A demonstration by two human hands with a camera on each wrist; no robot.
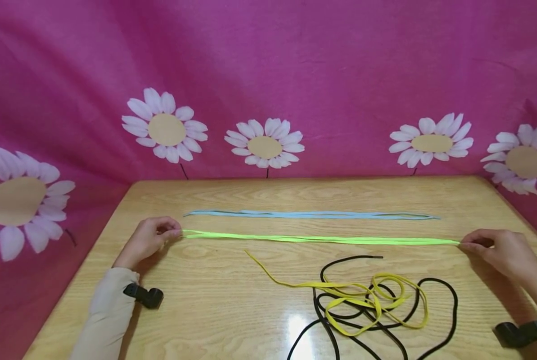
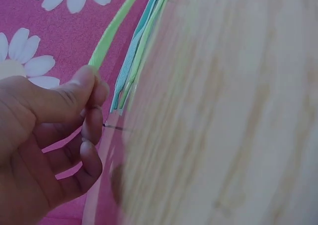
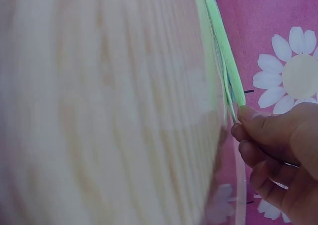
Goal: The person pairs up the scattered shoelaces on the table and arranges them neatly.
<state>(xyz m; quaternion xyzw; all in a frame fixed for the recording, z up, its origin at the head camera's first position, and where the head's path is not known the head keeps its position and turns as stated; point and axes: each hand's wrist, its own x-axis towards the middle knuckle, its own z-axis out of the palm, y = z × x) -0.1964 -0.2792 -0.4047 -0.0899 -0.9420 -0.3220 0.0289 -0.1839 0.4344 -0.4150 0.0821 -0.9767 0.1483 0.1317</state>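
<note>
A neon green shoelace (image 1: 304,239), folded into several strands, stretches straight across the table from one hand to the other. Its left end is pinched between thumb and forefinger of my left hand (image 1: 153,236), the other fingers loosely bent in the left wrist view. My right hand (image 1: 504,249) pinches the right end the same way. Just behind it lies a light blue shoelace (image 1: 304,215), also folded lengthwise and laid out straight. Nearer to me, a yellow shoelace (image 1: 340,285) and a black shoelace (image 1: 455,310) lie in a loose tangle on the table.
The wooden table (image 1: 196,320) ends at the back against a pink cloth (image 1: 331,60) printed with white flowers. Black wrist cameras sit on both forearms, the left camera (image 1: 148,296) and the right camera (image 1: 516,334). A light glare shows near the table's front.
</note>
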